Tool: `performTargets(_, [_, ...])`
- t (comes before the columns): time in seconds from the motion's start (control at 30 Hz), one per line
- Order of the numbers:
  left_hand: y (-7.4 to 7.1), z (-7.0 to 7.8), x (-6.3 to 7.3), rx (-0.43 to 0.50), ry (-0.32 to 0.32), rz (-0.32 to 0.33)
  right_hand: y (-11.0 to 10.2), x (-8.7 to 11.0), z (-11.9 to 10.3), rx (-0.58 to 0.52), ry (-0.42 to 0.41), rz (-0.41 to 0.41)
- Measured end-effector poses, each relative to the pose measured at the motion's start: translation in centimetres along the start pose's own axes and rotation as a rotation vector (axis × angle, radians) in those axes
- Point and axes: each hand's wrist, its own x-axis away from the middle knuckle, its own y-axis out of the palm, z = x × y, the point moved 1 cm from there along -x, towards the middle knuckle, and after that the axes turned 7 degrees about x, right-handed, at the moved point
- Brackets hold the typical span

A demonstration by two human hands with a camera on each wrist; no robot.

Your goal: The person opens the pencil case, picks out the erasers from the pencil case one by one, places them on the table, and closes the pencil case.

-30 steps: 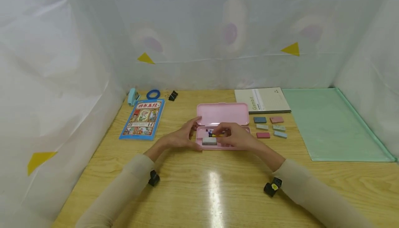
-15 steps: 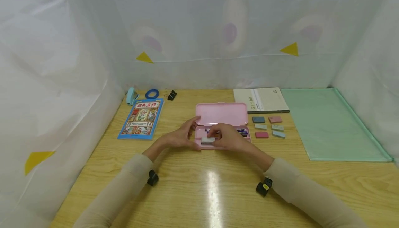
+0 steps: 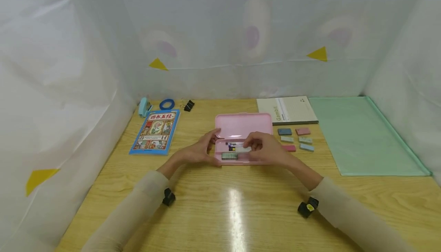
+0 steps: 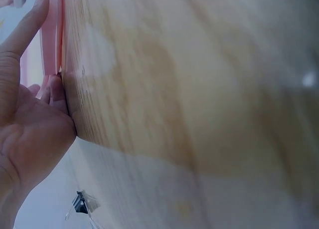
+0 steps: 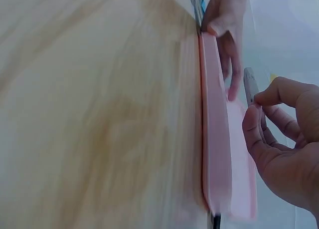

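A pink pencil case [image 3: 243, 125] lies with its lid folded back. My left hand [image 3: 196, 153] holds its left end, thumb at the front and fingers behind. Above the tray, my right hand [image 3: 270, 150] pinches a whitish eraser [image 3: 243, 149] between thumb and fingers; the right wrist view shows that eraser [image 5: 250, 84] edge-on, raised clear of the case. A greenish patterned eraser [image 3: 229, 156] lies in the front compartment, with pens [image 3: 236, 144] behind it. The right part of the tray is hidden by my right hand.
Several erasers [image 3: 285, 131] lie in rows to the right, before a notebook [image 3: 293, 109] and a green mat [image 3: 368, 137]. On the left are a blue-edged book [image 3: 156, 131], a stapler [image 3: 143, 107], a tape roll [image 3: 167, 104] and a binder clip [image 3: 189, 105].
My right hand has taken the whitish eraser from the front compartment and moved it up and right, uncovering the patterned eraser there. My left hand has stayed on the case.
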Motion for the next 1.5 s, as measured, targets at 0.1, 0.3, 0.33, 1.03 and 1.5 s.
performTargets(0.1, [-0.2, 0.0, -0.1, -0.009, 0.0, -0.002, -1.6, 1.2, 1.2, -0.007, 0.043, 0.023])
performTargets(0.3, [-0.3, 0.2, -0.1, -0.039, -0.012, -0.007, -5.1, 4.1, 4.0, 0.021, 0.124, 0.046])
performTargets(0.33, [-0.2, 0.2, -0.1, -0.038, -0.012, -0.006, -5.6, 4.7, 4.3, 0.032, 0.128, 0.052])
performTargets(1.03, [0.0, -0.1, -0.1, -0.008, -0.014, -0.001, -8.2, 9.1, 6.8, 0.124, 0.185, 0.014])
performTargets(1.5, [0.1, 0.1, 0.0, -0.042, -0.022, 0.003, -8.6, 8.8, 6.0, 0.146, 0.198, 0.016])
